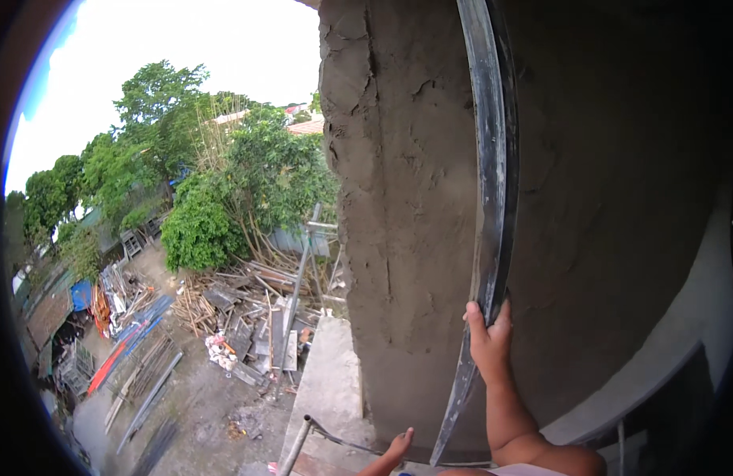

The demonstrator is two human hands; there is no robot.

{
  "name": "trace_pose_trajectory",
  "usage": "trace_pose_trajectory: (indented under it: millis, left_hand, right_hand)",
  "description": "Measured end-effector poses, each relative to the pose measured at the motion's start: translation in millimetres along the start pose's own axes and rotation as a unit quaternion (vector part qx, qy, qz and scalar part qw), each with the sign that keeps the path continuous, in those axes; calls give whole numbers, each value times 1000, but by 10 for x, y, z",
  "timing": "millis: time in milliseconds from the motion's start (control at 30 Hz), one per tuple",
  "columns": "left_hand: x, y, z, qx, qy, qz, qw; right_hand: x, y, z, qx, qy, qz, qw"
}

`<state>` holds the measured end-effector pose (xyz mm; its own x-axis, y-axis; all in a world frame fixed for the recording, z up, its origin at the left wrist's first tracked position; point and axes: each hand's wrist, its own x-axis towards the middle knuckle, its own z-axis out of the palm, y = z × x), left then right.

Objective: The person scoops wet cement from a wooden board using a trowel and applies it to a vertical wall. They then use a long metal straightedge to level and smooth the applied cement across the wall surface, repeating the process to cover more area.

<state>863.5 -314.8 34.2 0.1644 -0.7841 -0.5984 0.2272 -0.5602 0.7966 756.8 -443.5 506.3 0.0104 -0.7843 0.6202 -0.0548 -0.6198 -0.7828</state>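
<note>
Rt arm (515, 424) up close, cut off at the btm edge, rt hand (491, 337) clamped round a long bar (494, 159)
Bar's roughly upright in front of the rough wall (418, 238), top end out of frame, btm tip just beside the L hand (400, 444). Can't tell if bar & wall touch. L hand's thumb shows but the fingers are mostly hidden, so can't tell if it's gripping anything. Far rt of the wall's v. dark, hard to make out tbh.

Black bar (490, 159), streaked whitish; grey-brown wall (418, 238); green trees (200, 222)
</note>
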Motion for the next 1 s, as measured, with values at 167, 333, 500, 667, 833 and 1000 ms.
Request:
trace_pose_trajectory:
  millis: [167,333,500,667,833,1000]
  left_hand:
    - [173,531,192,-292,-173,-245,908]
    - [368,1253,111,-442,-166,-162,866]
    - [805,1253,-12,-527,-125,-121,832]
    - [610,1597,-74,-563,-56,-201,799]
    - [662,1720,-272,-570,-55,-208,793]
    - [825,1762,-217,-560,-56,-226,795]
  right_hand:
    - [62,137,511,-54,65,-58,995]
    - [104,452,885,-111,120,-88,983]
    - [145,309,1238,-78,123,-14,989]
    - [249,256,1362,-88,158,-87,980]
    - [271,334,1556,-110,129,-127,977]
    - [303,379,1670,-133,148,-100,975]
